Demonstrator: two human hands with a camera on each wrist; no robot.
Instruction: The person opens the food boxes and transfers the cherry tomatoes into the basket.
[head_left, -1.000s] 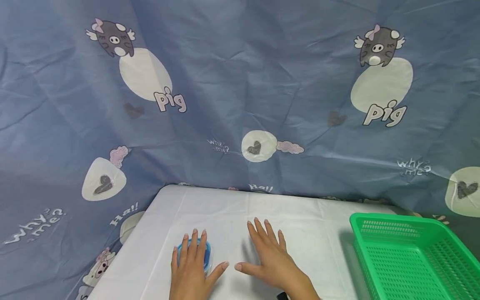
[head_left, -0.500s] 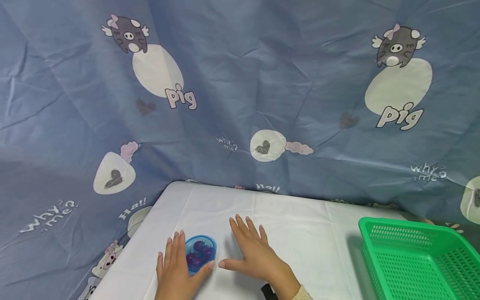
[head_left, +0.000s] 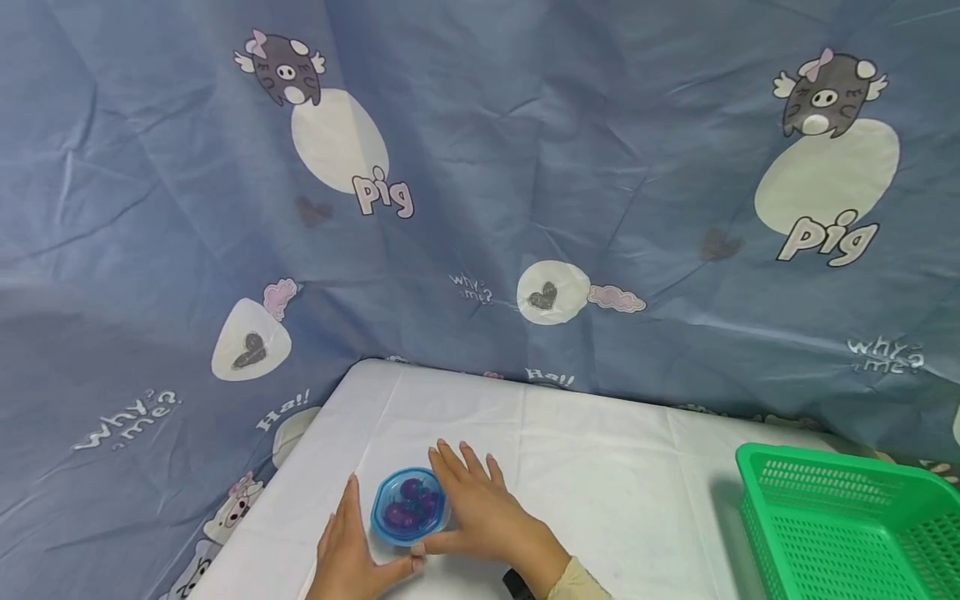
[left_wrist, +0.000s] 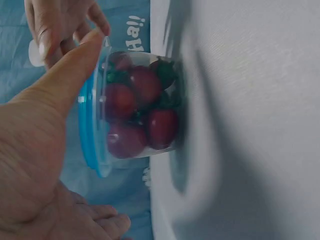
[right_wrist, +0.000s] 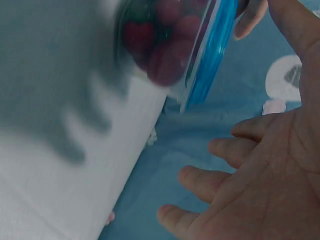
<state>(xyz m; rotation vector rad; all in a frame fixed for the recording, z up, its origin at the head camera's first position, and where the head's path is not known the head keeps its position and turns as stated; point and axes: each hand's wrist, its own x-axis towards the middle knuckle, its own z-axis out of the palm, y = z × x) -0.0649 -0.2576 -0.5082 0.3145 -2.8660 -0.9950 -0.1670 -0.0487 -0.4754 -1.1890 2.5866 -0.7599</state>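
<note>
Flanking the tub (left_wrist: 142,102), the left hand (head_left: 351,542) and right hand (head_left: 483,521) are spread, gripping nothing; likely light, stiff and slick, it suits a hold below the lid (left_wrist: 88,127).

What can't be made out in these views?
Near end of the green basket: head view, cut off by the bottom edge.
Exact count of red fruits: left wrist view, they overlap.
Part of the lidded container: right wrist view, cut by top edge.
Rest of the black item: head view, bottom edge.

The table (head_left: 600,500) holds a tub (left_wrist: 89,125) of tomatoes (left_wrist: 163,126) and apparently, rightward, a basket (head_left: 832,550)
</note>
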